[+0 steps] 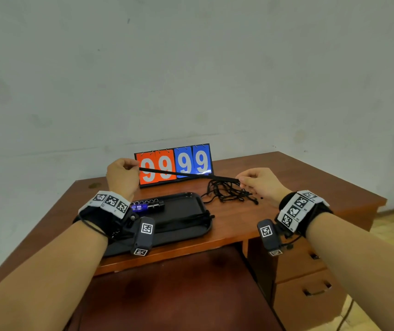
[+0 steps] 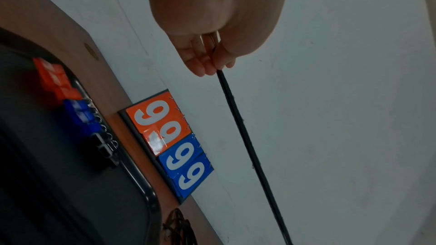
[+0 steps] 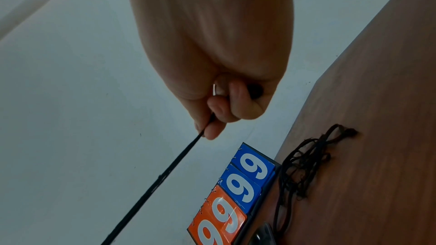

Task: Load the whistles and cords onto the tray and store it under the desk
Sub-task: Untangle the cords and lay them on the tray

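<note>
A bundle of black cord (image 1: 186, 174) is stretched taut in the air in front of the scoreboard. My left hand (image 1: 132, 166) pinches its left end between thumb and fingers, as the left wrist view shows (image 2: 213, 63). My right hand (image 1: 241, 183) pinches the other end (image 3: 207, 129), fingers curled. A tangle of loose black cords (image 1: 229, 194) lies on the desk under the right hand. The black tray (image 1: 191, 204) sits at the desk's front left. A row of whistles lies along its far rim: orange (image 2: 54, 79), blue (image 2: 81, 116) and black (image 2: 103, 148). More cords (image 1: 191, 219) rest on the tray's right side.
A flip scoreboard (image 1: 174, 164) reading 99 99 stands at the back of the brown desk (image 1: 298, 177), against the white wall. Drawers (image 1: 310, 283) are under the desk's right side. A dark brown seat (image 1: 179, 295) fills the space below the front edge.
</note>
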{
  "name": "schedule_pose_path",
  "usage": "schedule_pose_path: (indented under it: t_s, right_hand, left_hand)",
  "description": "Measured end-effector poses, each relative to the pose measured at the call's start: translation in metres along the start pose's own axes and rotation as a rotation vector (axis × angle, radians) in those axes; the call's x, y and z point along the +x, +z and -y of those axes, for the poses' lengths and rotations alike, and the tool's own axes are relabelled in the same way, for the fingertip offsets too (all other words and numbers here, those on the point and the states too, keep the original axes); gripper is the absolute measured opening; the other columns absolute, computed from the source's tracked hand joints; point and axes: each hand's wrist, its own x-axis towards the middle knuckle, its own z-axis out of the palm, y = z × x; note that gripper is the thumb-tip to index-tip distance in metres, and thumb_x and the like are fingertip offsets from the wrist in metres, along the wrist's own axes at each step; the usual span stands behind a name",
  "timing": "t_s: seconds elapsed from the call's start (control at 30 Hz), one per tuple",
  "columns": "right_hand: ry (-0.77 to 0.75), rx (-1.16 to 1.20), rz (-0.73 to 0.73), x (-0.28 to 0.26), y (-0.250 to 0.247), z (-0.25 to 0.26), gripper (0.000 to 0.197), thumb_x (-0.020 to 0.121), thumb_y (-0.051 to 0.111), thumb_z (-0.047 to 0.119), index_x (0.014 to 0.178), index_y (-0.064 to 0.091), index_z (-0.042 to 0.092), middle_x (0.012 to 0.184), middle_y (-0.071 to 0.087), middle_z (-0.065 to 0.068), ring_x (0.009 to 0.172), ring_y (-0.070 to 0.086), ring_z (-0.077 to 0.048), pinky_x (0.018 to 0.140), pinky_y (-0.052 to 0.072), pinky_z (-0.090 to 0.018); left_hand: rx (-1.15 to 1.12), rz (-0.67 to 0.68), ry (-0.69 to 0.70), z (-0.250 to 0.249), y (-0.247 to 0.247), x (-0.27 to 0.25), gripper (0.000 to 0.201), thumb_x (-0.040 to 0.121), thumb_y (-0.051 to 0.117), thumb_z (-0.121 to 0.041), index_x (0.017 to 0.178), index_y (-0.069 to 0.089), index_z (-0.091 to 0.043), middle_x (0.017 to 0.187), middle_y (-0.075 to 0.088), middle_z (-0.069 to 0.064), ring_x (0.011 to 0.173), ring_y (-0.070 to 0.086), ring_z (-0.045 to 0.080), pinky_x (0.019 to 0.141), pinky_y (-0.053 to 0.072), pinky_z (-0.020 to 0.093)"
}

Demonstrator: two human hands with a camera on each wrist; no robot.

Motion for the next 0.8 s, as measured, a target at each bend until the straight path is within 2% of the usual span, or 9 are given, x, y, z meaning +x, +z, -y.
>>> schedule_pose_path:
  t_s: [0.17, 0.3, 0.37, 0.47, 0.53, 0.67, 0.73, 0.8]
  right_hand:
    - [-0.023, 0.027, -0.004, -0.006, 0.015, 0.010, 0.014, 0.095, 0.059, 0.007, 0.100, 0.071, 0.003, 0.075, 0.066, -0.011, 0.052, 0.044, -0.011, 0.042, 0.035, -0.019]
    - [-0.039, -0.039, -0.024, -0.006, 0.025, 0.013, 0.010, 0.093, 0.063, 0.006, 0.095, 0.072, 0.007, 0.073, 0.064, -0.008, 0.054, 0.048, -0.011, 0.040, 0.038, -0.013]
    - [-0.051, -0.064, -0.005, -0.005, 0.031, 0.013, 0.011, 0.093, 0.063, 0.005, 0.094, 0.072, 0.010, 0.075, 0.065, -0.009, 0.058, 0.053, -0.013, 0.046, 0.044, -0.014]
    - [-0.054, -0.053, 0.035, -0.002, 0.040, 0.013, 0.016, 0.092, 0.061, 0.000, 0.096, 0.072, 0.011, 0.085, 0.068, -0.016, 0.068, 0.060, -0.017, 0.063, 0.054, -0.021]
    - [-0.051, -0.039, 0.056, 0.000, 0.047, 0.014, 0.016, 0.092, 0.060, -0.003, 0.097, 0.072, 0.007, 0.089, 0.068, -0.016, 0.072, 0.062, -0.017, 0.065, 0.056, -0.019]
    - [-0.056, -0.035, 0.082, 0.005, 0.064, 0.013, 0.021, 0.091, 0.057, -0.009, 0.091, 0.071, 0.007, 0.091, 0.070, -0.018, 0.072, 0.067, -0.017, 0.067, 0.059, -0.020]
    - [-0.053, -0.046, 0.086, 0.008, 0.072, 0.011, 0.019, 0.089, 0.058, -0.010, 0.091, 0.071, 0.005, 0.092, 0.071, -0.021, 0.075, 0.070, -0.019, 0.072, 0.061, -0.026]
    - [-0.055, -0.081, 0.080, 0.013, 0.079, 0.006, 0.018, 0.088, 0.060, -0.009, 0.089, 0.072, 0.004, 0.089, 0.073, -0.021, 0.080, 0.073, -0.026, 0.079, 0.061, -0.037]
  left_hand:
    - [0.009, -0.023, 0.006, 0.005, -0.035, 0.002, 0.014, 0.092, 0.059, 0.000, 0.100, 0.068, -0.008, 0.092, 0.069, 0.007, 0.079, 0.067, 0.020, 0.069, 0.052, 0.021]
    - [0.021, -0.034, -0.004, 0.012, -0.063, 0.005, 0.014, 0.091, 0.060, 0.002, 0.098, 0.069, -0.006, 0.090, 0.068, 0.008, 0.074, 0.065, 0.019, 0.074, 0.055, 0.028]
    - [0.044, -0.057, -0.013, 0.017, -0.077, 0.007, 0.014, 0.091, 0.060, 0.002, 0.098, 0.070, -0.006, 0.089, 0.069, 0.009, 0.072, 0.066, 0.020, 0.074, 0.055, 0.029]
    - [0.077, -0.056, -0.015, 0.026, -0.098, 0.008, 0.015, 0.089, 0.061, 0.001, 0.093, 0.071, -0.009, 0.082, 0.070, 0.007, 0.074, 0.069, 0.022, 0.079, 0.058, 0.034]
    - [0.110, -0.053, -0.002, 0.031, -0.111, 0.009, 0.019, 0.087, 0.061, 0.003, 0.087, 0.071, -0.013, 0.082, 0.071, 0.009, 0.076, 0.071, 0.024, 0.080, 0.058, 0.035]
    - [0.173, -0.043, -0.009, 0.042, -0.131, 0.009, 0.024, 0.087, 0.060, 0.005, 0.080, 0.070, -0.016, 0.087, 0.072, 0.012, 0.067, 0.067, 0.018, 0.070, 0.057, 0.029]
    - [0.209, -0.018, -0.018, 0.050, -0.140, 0.012, 0.026, 0.086, 0.062, 0.004, 0.076, 0.069, -0.019, 0.082, 0.071, 0.010, 0.067, 0.067, 0.022, 0.077, 0.060, 0.037]
    - [0.244, 0.014, -0.030, 0.057, -0.150, 0.013, 0.027, 0.086, 0.063, 0.004, 0.074, 0.069, -0.020, 0.079, 0.070, 0.010, 0.070, 0.068, 0.025, 0.083, 0.059, 0.045]
